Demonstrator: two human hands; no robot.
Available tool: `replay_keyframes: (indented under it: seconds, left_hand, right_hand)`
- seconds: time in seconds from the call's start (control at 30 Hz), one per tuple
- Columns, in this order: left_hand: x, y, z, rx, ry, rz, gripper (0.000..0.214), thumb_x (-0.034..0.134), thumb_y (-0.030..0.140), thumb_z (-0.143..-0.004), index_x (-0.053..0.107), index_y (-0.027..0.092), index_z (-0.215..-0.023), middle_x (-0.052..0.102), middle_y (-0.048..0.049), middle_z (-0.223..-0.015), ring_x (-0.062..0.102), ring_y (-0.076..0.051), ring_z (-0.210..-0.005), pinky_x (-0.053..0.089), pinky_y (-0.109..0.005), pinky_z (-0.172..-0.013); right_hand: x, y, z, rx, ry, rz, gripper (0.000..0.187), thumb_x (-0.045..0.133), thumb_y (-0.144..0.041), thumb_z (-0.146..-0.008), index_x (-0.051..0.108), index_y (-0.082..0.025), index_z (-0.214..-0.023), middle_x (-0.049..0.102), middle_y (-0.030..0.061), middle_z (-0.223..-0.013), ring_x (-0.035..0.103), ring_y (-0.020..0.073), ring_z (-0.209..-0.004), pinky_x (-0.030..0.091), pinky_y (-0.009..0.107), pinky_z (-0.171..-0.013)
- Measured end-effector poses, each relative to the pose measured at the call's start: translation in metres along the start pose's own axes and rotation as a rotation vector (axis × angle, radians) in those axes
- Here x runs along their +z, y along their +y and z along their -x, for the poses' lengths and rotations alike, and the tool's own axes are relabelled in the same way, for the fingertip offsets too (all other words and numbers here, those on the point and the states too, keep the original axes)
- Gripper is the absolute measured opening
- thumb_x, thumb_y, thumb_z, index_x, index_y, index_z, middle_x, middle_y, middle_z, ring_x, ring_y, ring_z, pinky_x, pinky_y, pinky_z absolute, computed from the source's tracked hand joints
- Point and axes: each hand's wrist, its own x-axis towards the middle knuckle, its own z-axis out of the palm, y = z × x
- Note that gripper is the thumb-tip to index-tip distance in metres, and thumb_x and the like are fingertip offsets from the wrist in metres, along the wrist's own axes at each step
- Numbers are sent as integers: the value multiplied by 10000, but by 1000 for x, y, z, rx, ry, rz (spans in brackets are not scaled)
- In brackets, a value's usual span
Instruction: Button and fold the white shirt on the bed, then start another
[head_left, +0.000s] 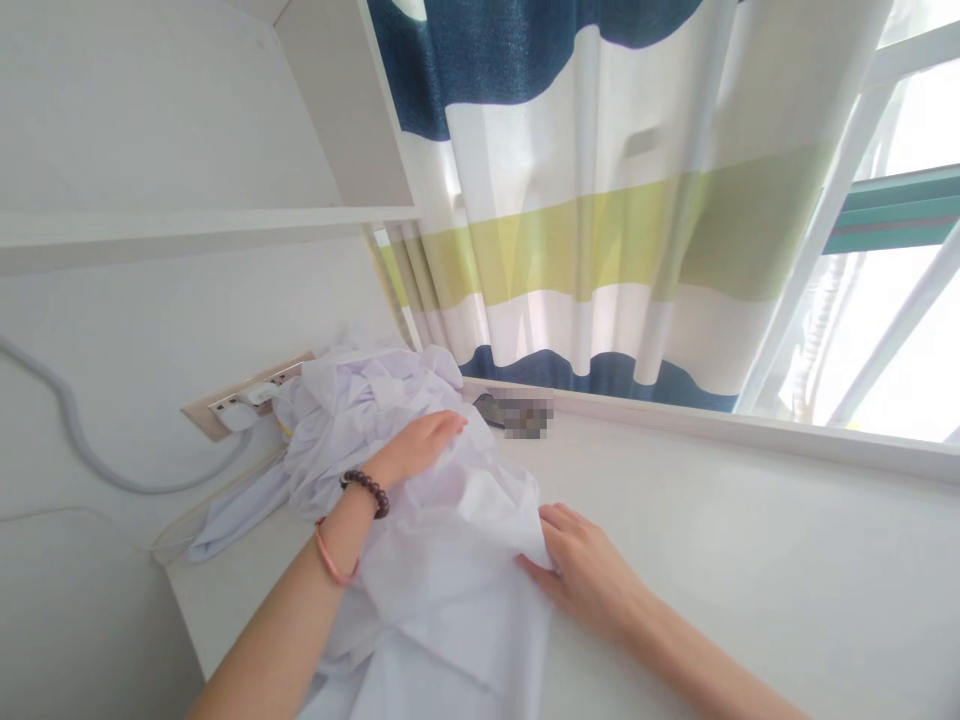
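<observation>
A large, crumpled piece of white cloth point(457, 580) lies along the desktop, bunched up towards the wall and flatter near me. A long narrow part, like a sleeve or strap, sticks out at its left. My left hand point(420, 445) rests on top of the bunched part, fingers stretched out together and palm down. Dark beads and a pink band circle that wrist. At the cloth's right edge is my right hand point(581, 560), its thumb over the fabric and its fingers bent at the border, with the edge between them.
The white desktop point(712, 540) extends right to a raised ledge below the striped curtain point(585, 230). A dark object point(489, 410), partly pixelated, lies behind the cloth. Plugs fill part of a wall socket strip point(206, 412); a grey cable point(75, 430) hangs left. Above is a shelf point(210, 225).
</observation>
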Motion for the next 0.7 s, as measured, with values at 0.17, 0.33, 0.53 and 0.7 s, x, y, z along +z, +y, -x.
replay_keyframes:
  seconds: [0.17, 0.33, 0.53, 0.7]
  left_hand:
    - [-15, -43, 9, -89, -79, -35, 455, 298, 469, -954, 662, 225, -1075, 649, -66, -1220, 586, -212, -1127, 425, -349, -985]
    - [9, -64, 28, -26, -7, -41, 434, 326, 431, -965, 557, 200, -1251, 550, -66, -1354, 490, -203, -1235, 336, -370, -1072]
    - [26, -90, 40, 67, 231, -83, 401, 391, 434, -935, 574, 206, -1210, 506, -74, -1378, 377, -241, -1313, 221, -435, -1142]
    - [27, -112, 45, 58, 271, -153, 491, 531, 491, -839, 561, 190, -1227, 518, -100, -1359, 452, -267, -1267, 319, -444, -1096]
  right_hand:
    - [-64, 13, 11, -5, 140, -145, 200, 395, -246, -922, 591, -239, -964, 653, 60, -994, 636, 195, -837, 518, 271, -668]
    - [-137, 53, 34, 197, 390, 94, 184, 441, -302, -863, 605, -241, -919, 673, 54, -863, 654, 233, -814, 507, 262, -564]
    - [-194, 71, 58, 526, 862, 96, 321, 475, -540, -818, 614, -302, -983, 642, 43, -835, 635, 294, -766, 475, 361, -536]
    - [-207, 81, 65, 554, 908, 63, 488, 442, -608, -821, 544, -331, -1209, 636, 75, -1038, 626, 367, -917, 510, 437, -605]
